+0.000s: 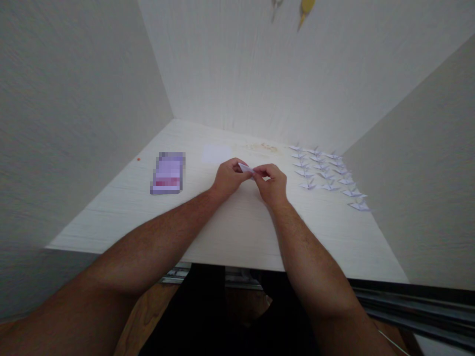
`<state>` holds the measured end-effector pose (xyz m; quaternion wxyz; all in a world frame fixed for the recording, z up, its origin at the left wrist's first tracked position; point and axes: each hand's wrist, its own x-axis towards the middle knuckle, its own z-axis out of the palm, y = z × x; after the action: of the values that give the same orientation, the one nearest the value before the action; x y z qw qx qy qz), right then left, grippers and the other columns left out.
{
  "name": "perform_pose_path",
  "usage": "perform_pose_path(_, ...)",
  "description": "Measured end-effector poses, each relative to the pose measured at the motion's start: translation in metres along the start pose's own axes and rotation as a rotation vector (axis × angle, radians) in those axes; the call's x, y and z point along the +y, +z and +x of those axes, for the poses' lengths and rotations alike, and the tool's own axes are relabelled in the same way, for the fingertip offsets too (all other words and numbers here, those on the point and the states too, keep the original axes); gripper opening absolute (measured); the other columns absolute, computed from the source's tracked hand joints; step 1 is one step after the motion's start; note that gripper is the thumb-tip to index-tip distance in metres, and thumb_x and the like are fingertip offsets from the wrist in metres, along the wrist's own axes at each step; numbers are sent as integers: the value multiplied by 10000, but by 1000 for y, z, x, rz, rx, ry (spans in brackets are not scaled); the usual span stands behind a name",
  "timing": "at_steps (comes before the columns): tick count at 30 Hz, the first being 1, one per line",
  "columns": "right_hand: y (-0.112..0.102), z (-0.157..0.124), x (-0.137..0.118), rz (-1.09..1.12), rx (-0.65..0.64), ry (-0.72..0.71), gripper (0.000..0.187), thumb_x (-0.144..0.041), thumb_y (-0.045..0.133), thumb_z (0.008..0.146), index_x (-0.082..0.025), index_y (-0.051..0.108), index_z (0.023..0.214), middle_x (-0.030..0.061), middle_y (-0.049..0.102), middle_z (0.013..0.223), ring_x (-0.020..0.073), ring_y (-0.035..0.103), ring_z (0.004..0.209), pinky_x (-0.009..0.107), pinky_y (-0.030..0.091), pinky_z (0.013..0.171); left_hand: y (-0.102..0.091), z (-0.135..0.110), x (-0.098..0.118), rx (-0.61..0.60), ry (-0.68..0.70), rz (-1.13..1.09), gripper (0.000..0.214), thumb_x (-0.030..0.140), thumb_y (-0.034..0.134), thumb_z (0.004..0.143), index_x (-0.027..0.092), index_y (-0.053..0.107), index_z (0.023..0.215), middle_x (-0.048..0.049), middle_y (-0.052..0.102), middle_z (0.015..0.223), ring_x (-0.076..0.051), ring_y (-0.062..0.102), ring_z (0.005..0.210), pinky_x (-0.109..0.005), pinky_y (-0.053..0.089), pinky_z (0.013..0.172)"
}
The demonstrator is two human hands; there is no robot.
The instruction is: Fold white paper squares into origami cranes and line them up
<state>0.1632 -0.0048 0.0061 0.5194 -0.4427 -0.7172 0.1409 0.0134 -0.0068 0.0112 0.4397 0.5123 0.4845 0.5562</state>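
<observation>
Between my two hands, over the middle of the white table [237, 227], is a small piece of folded white paper [245, 168]. My left hand [230, 177] pinches it from the left, thumb in front and fingers behind. At its right end, my right hand [271, 183] grips it between thumb and fingertips. Part of the paper is hidden by the fingers, so its full shape does not show. To the right of my right hand stand several folded paper cranes [307, 185], set out in rows.
A phone-like rectangle [168, 173], blurred into blocks, lies on the left. Behind my left hand is a pale sheet or stack of paper [216, 154]. Brownish marks [267, 147] show near the back wall [237, 74]. A small orange dot [138, 159] sits by the left wall.
</observation>
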Motion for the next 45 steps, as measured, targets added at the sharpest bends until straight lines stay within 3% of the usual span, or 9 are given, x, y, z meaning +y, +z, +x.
perform_pose_path(7, -2, 5, -6, 193, -72, 332, 154, -319, 733, 701, -183, 671, 739, -5, 665, 657, 129, 574, 597, 267, 480, 577, -1, -2, 5, -59, -33, -34, 324, 327, 827, 552, 143, 646, 748, -14, 693, 725, -127, 615, 667, -262, 493, 660)
perform_pose_path(11, -4, 7, -2, 184, -122, 373, 173, -340, 709, 716, -172, 671, 711, -13, 648, 615, 116, 545, 557, 245, 429, 526, -2, -2, 6, -65, -52, 3, 270, 315, 818, 572, 147, 639, 685, 0, 672, 675, -114, 584, 618, -231, 452, 587)
perform_pose_path(14, -3, 6, 1, 155, -143, 372, 182, -351, 693, 742, -171, 678, 717, -19, 643, 606, 113, 533, 545, 247, 416, 524, -5, -1, 6, -55, -75, 134, 253, 328, 769, 639, 156, 595, 577, 34, 564, 530, -82, 475, 507, -206, 348, 491)
perform_pose_path(20, -1, 2, 4, 7, -105, 227, 148, -329, 651, 799, -194, 683, 748, -5, 677, 682, 141, 595, 637, 286, 463, 628, -6, 0, 7, -71, -103, 286, 299, 356, 716, 696, 161, 577, 518, 6, 546, 462, -79, 410, 423, -217, 266, 435)
perform_pose_path(27, -2, -1, 6, -149, -65, 13, 148, -299, 633, 838, -218, 669, 719, 19, 680, 735, 176, 617, 727, 328, 483, 699, -2, -1, 4, -104, -162, 145, 226, 327, 696, 715, 153, 622, 590, -29, 599, 492, -89, 453, 409, -224, 300, 426)
perform_pose_path(33, -2, -1, 12, -153, -86, -112, 127, -276, 611, 873, -249, 732, 845, 34, 713, 832, 192, 635, 812, 358, 511, 784, 0, 1, 1, -56, -174, 58, 194, 289, 670, 703, 153, 607, 579, -33, 600, 496, -93, 478, 407, -228, 332, 426)
perform_pose_path(40, -3, 1, 13, -101, -100, -200, 141, -238, 611, 869, -263, 749, 860, 28, 736, 842, 191, 652, 837, 365, 526, 811, 1, 2, 2, -29, -235, -45, 198, 268, 697, 671, 154, 565, 576, -41, 595, 493, -104, 507, 410, -234, 351, 424)
perform_pose_path(45, -3, 0, 14, -93, -97, -145, 132, -240, 615, 858, -256, 742, 825, 28, 733, 839, 188, 658, 826, 363, 533, 798, 2, 0, 4, -35, -290, -144, 230, 272, 730, 661, 156, 538, 612, -49, 613, 538, -117, 566, 467, -238, 430, 475)
